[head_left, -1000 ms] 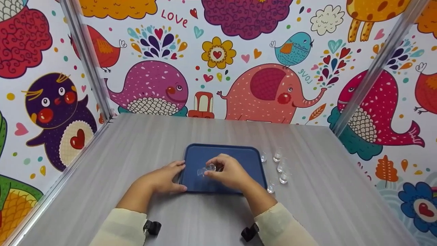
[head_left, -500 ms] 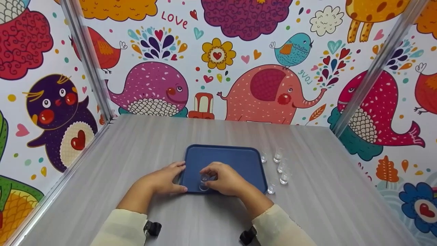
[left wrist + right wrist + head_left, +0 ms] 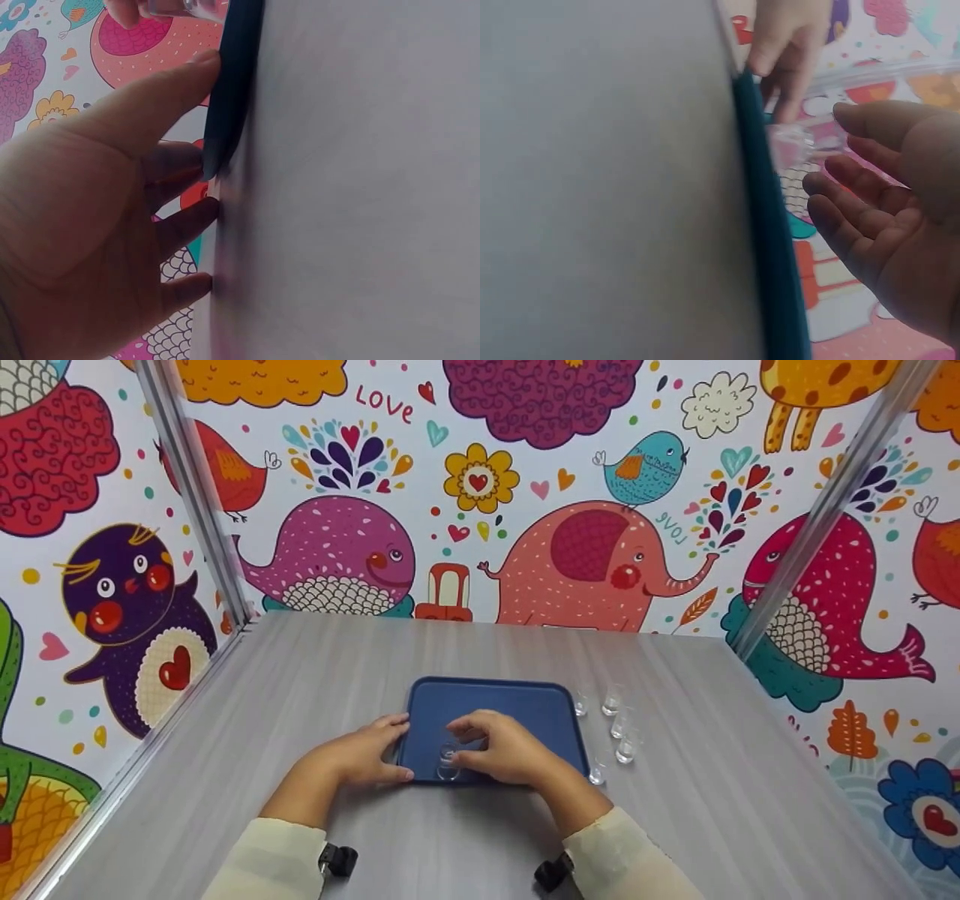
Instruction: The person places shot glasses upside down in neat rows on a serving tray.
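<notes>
Touching the blue rectangular tray (image 3: 510,701): your left hand (image 3: 367,754), fingers spread. Beside a small transparent round vessel (image 3: 447,772), partly hidden: your right hand (image 3: 501,750), loosely parted; contact unclear.

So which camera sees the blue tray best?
The head view: it looks down on the blue tray, showing its flat inside and most of its rim, though the right hand hides part. Both wrist views catch only its edge, side-on.
</notes>
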